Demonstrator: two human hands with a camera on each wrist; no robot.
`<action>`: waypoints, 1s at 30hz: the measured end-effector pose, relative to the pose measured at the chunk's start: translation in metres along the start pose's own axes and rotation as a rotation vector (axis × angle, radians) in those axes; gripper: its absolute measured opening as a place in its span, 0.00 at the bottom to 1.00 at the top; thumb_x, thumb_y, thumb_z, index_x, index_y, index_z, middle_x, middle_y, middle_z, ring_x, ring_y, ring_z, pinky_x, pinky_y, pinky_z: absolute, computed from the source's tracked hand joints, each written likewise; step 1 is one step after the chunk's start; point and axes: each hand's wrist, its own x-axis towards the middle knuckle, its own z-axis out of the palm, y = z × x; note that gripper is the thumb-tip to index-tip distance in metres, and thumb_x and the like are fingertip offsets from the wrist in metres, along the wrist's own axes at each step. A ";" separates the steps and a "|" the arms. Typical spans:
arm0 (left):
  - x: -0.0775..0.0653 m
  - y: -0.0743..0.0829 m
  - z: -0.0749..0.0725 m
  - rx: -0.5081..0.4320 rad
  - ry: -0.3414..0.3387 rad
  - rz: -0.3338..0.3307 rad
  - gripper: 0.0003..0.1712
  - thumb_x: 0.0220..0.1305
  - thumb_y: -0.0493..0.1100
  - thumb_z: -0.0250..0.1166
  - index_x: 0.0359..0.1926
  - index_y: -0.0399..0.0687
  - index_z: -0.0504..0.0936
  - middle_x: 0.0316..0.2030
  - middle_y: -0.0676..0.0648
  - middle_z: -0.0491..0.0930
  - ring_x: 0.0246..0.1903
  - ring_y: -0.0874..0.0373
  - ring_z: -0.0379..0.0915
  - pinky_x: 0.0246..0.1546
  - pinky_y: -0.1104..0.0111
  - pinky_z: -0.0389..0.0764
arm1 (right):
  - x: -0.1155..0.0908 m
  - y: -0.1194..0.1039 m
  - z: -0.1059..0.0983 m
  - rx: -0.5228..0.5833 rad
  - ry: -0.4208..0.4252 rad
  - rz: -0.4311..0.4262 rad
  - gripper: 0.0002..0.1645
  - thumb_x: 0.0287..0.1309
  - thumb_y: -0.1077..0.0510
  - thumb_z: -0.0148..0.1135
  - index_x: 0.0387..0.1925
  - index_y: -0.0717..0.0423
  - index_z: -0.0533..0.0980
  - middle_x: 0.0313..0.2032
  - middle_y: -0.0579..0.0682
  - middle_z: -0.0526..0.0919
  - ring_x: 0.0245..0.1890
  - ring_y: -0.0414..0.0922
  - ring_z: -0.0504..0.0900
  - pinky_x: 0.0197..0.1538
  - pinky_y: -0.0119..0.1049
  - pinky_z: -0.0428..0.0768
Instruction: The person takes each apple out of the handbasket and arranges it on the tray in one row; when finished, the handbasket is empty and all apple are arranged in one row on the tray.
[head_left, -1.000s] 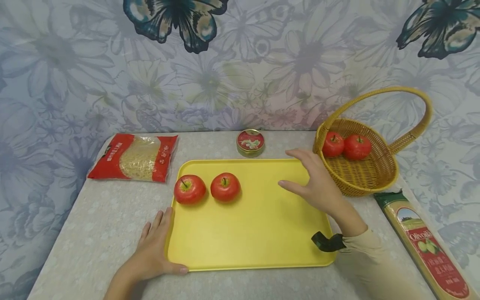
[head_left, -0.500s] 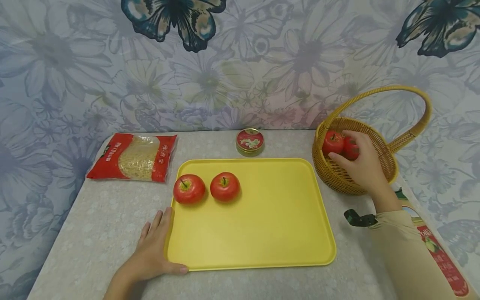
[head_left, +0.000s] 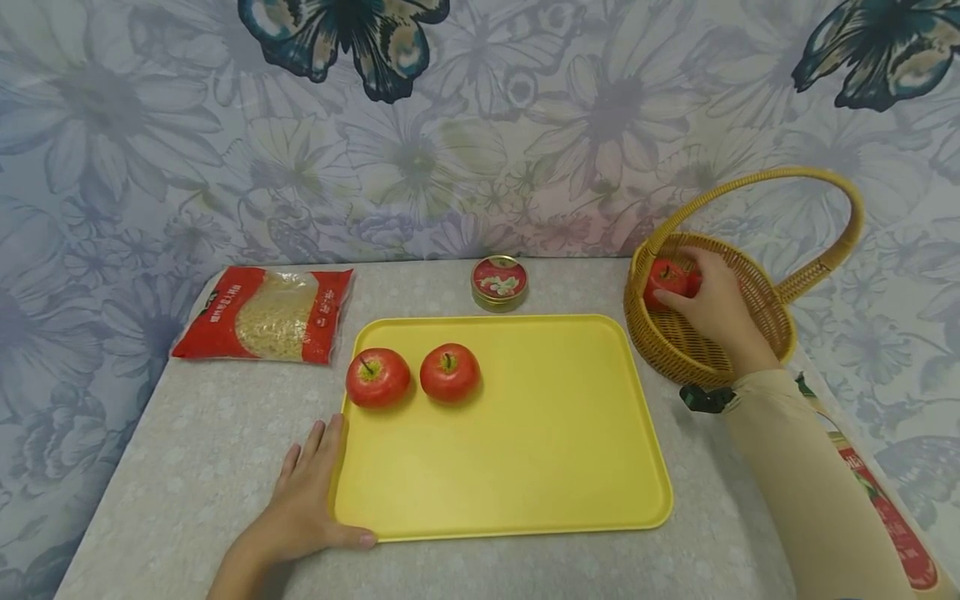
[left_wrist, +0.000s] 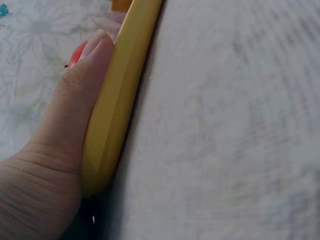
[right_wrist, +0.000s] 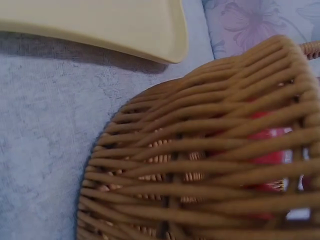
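In the head view my left hand (head_left: 303, 496) rests at the near left corner of a yellow tray (head_left: 510, 467), fingers straight along its left side. The left wrist view shows that thumb against the tray's edge (left_wrist: 112, 110). Two red apples (head_left: 377, 378) sit on the tray's far left part. My right hand (head_left: 712, 308) reaches into a wicker basket (head_left: 663, 346), thumb and fingers curled round the left red apple (head_left: 666, 279) inside. A second apple is mostly hidden behind the hand. In the right wrist view the basket's weave (right_wrist: 200, 170) covers the hand, with red showing through.
A red bag of pasta (head_left: 266, 317) lies at the back left. Behind the tray stands a round tin (head_left: 500, 283). A long pasta packet (head_left: 892, 517) lies at the right, partly under my right sleeve (head_left: 802, 467). The basket's tall handle (head_left: 855, 225) arches over its opening.
My right hand has moved from above the tray's right side into the basket, then lower and leftward round the left apple. The left hand has stayed at the tray.
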 end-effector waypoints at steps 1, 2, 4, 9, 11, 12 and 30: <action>0.000 0.000 0.000 -0.001 -0.001 -0.001 0.88 0.20 0.80 0.70 0.74 0.51 0.30 0.74 0.37 0.39 0.73 0.39 0.28 0.70 0.48 0.22 | 0.002 0.000 0.001 -0.006 -0.006 0.000 0.49 0.53 0.41 0.65 0.70 0.53 0.55 0.68 0.62 0.59 0.64 0.63 0.60 0.60 0.62 0.66; 0.000 0.000 -0.001 -0.001 -0.001 -0.001 0.88 0.20 0.80 0.70 0.74 0.51 0.30 0.74 0.37 0.39 0.73 0.39 0.28 0.70 0.48 0.22 | 0.004 0.000 0.001 -0.010 -0.012 0.001 0.49 0.53 0.41 0.65 0.70 0.53 0.55 0.68 0.62 0.59 0.65 0.63 0.59 0.60 0.62 0.66; 0.000 0.001 -0.001 -0.002 0.000 0.001 0.88 0.20 0.80 0.70 0.74 0.50 0.30 0.74 0.37 0.39 0.73 0.39 0.28 0.70 0.48 0.22 | 0.007 0.002 0.002 -0.014 -0.023 0.007 0.50 0.52 0.42 0.66 0.70 0.53 0.55 0.67 0.62 0.60 0.64 0.63 0.60 0.59 0.62 0.65; 0.001 0.002 -0.002 -0.007 0.003 0.008 0.88 0.20 0.80 0.71 0.74 0.51 0.30 0.74 0.38 0.39 0.73 0.40 0.29 0.70 0.47 0.24 | 0.013 0.006 0.006 -0.010 -0.044 0.020 0.51 0.49 0.43 0.69 0.69 0.53 0.57 0.66 0.63 0.61 0.64 0.63 0.60 0.62 0.63 0.63; 0.001 0.002 -0.002 -0.006 0.002 0.006 0.88 0.20 0.80 0.71 0.74 0.51 0.30 0.74 0.38 0.39 0.73 0.40 0.29 0.70 0.47 0.24 | 0.016 0.007 0.007 -0.012 -0.049 0.016 0.49 0.49 0.43 0.70 0.69 0.53 0.58 0.65 0.62 0.62 0.64 0.63 0.60 0.61 0.63 0.62; 0.001 0.001 -0.002 -0.005 0.001 0.004 0.88 0.19 0.80 0.71 0.74 0.51 0.30 0.74 0.38 0.39 0.73 0.40 0.29 0.70 0.47 0.24 | 0.018 0.008 0.007 -0.017 -0.052 0.016 0.49 0.48 0.44 0.70 0.68 0.52 0.59 0.65 0.62 0.63 0.64 0.63 0.60 0.61 0.64 0.62; -0.001 0.001 -0.001 -0.007 -0.009 -0.024 0.88 0.18 0.80 0.71 0.75 0.51 0.31 0.74 0.38 0.39 0.74 0.40 0.29 0.70 0.48 0.23 | 0.033 0.018 0.014 -0.183 -0.163 0.030 0.55 0.43 0.49 0.74 0.70 0.53 0.55 0.64 0.65 0.65 0.57 0.70 0.55 0.53 0.69 0.59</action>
